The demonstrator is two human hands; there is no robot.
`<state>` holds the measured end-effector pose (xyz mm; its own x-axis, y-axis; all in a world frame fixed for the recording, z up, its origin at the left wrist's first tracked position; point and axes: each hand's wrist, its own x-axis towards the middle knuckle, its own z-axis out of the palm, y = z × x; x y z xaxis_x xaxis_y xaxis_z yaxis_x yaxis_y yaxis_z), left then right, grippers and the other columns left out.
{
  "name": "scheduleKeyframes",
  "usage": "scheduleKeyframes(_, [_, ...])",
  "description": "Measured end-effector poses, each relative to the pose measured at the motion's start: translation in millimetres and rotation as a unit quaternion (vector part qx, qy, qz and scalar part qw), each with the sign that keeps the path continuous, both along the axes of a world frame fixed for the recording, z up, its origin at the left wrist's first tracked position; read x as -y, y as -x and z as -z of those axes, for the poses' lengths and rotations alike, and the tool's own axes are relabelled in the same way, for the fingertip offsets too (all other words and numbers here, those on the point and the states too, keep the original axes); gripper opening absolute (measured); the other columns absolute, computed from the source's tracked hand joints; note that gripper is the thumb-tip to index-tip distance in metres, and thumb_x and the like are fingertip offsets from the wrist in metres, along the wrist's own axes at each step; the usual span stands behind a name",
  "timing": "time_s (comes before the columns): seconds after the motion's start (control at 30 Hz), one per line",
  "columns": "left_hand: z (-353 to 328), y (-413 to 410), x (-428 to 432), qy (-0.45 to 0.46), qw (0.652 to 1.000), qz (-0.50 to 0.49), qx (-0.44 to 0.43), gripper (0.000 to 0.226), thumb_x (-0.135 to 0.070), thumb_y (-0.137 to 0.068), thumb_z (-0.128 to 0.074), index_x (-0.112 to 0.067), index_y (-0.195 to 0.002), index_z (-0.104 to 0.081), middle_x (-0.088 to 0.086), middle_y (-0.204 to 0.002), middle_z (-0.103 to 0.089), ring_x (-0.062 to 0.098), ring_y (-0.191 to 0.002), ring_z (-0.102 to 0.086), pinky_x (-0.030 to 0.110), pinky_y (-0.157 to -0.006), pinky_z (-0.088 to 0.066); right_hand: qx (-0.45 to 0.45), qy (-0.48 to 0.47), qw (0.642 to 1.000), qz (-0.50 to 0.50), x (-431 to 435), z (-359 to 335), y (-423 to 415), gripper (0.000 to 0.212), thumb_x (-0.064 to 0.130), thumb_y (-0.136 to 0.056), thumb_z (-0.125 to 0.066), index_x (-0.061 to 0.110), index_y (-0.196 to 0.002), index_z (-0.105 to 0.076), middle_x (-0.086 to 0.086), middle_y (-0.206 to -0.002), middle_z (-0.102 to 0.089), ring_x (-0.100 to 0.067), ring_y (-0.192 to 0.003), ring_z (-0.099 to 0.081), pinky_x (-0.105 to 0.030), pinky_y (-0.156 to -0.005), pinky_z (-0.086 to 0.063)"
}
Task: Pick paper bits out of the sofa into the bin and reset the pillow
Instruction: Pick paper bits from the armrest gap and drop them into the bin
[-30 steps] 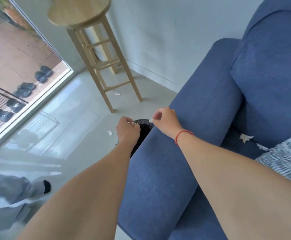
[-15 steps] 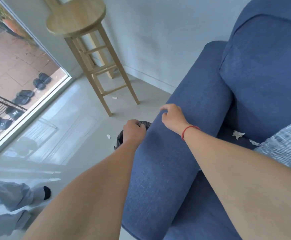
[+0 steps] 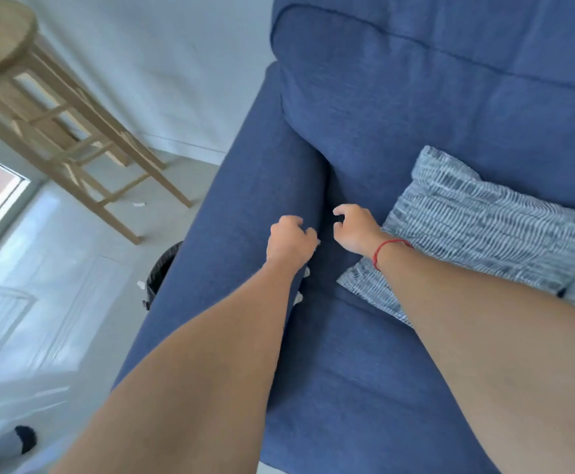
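Both my hands hover over the gap between the blue sofa's armrest [image 3: 231, 234] and its seat. My left hand [image 3: 289, 239] has its fingers curled and apart, with nothing visible in them. My right hand [image 3: 354, 229], with a red string at the wrist, is also spread and holds nothing. White paper bits [image 3: 305, 271] lie in the gap, half hidden by my left forearm. A striped grey-blue pillow [image 3: 477, 227] lies tilted on the seat, just right of my right hand. The black-lined bin [image 3: 161, 268] stands on the floor behind the armrest, mostly hidden.
A wooden stool [image 3: 57, 114] stands on the floor at upper left, near the wall. Small paper scraps [image 3: 139, 204] lie on the floor by the stool and by the bin. A glass door is at the far left. A person's socked foot [image 3: 24, 437] shows at bottom left.
Both hands have moved from above the bin rightward over the armrest to the sofa gap. The bits they pinched are gone from the fingers. The view swung right, showing the pillow.
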<state>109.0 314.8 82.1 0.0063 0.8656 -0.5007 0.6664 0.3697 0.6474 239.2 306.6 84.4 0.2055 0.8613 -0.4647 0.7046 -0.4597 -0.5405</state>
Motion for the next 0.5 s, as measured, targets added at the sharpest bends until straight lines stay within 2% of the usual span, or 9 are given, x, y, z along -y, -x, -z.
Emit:
scheduleKeyframes(0.07, [14, -12, 15, 0.053, 0.998, 0.018, -0.012, 0.025, -0.025, -0.090, -0.055, -0.018, -0.114, -0.059, 0.006, -0.121, -0.054, 0.024, -0.091, -0.058, 0.027, -0.081, -0.047, -0.001, 0.016, 1.000, -0.005, 9, 7, -14, 0.045, 0.008, -0.094, -0.048, 0.009, -0.139, -0.050, -0.016, -0.142, -0.052, -0.032, -0.130, -0.050, -0.037, -0.109, -0.041])
scheduleKeyframes(0.17, [40, -19, 35, 0.146, 0.987, 0.042, -0.049, 0.051, -0.025, -0.090, -0.055, -0.015, -0.139, -0.043, 0.007, -0.138, -0.046, 0.027, -0.118, -0.054, 0.028, -0.091, -0.044, -0.005, 0.044, 0.999, -0.028, 21, 21, -24, 0.045, 0.007, -0.094, -0.047, 0.011, -0.139, -0.050, -0.019, -0.139, -0.054, -0.034, -0.125, -0.055, -0.038, -0.107, -0.044])
scheduleKeyframes(0.23, [57, -20, 46, 0.181, 0.981, 0.050, -0.054, 0.059, -0.021, -0.091, -0.052, -0.018, -0.147, -0.034, 0.006, -0.144, -0.042, 0.025, -0.123, -0.052, 0.027, -0.095, -0.044, -0.005, 0.056, 0.997, -0.044, 24, 33, -28, 0.046, 0.007, -0.094, -0.047, 0.013, -0.139, -0.050, -0.016, -0.138, -0.054, -0.033, -0.118, -0.060, -0.037, -0.102, -0.048])
scheduleKeyframes(0.37, [90, -15, 60, 0.216, 0.975, 0.026, -0.053, 0.061, -0.018, -0.091, -0.048, -0.024, -0.149, -0.029, 0.005, -0.150, -0.035, 0.023, -0.127, -0.047, 0.025, -0.093, -0.040, 0.003, 0.086, 0.990, -0.109, 27, 66, -23, 0.049, 0.004, -0.093, -0.046, 0.015, -0.141, -0.047, -0.012, -0.141, -0.051, -0.031, -0.117, -0.060, -0.036, -0.101, -0.048])
scheduleKeyframes(0.5, [125, -8, 73, 0.232, 0.972, 0.018, -0.034, 0.062, -0.016, -0.092, -0.048, -0.024, -0.150, -0.026, 0.003, -0.154, -0.031, 0.020, -0.136, -0.039, 0.028, -0.108, -0.035, 0.017, 0.116, 0.978, -0.170, 26, 105, -10, 0.047, 0.004, -0.094, -0.045, 0.017, -0.140, -0.049, -0.011, -0.144, -0.048, -0.032, -0.124, -0.055, -0.041, -0.104, -0.047])
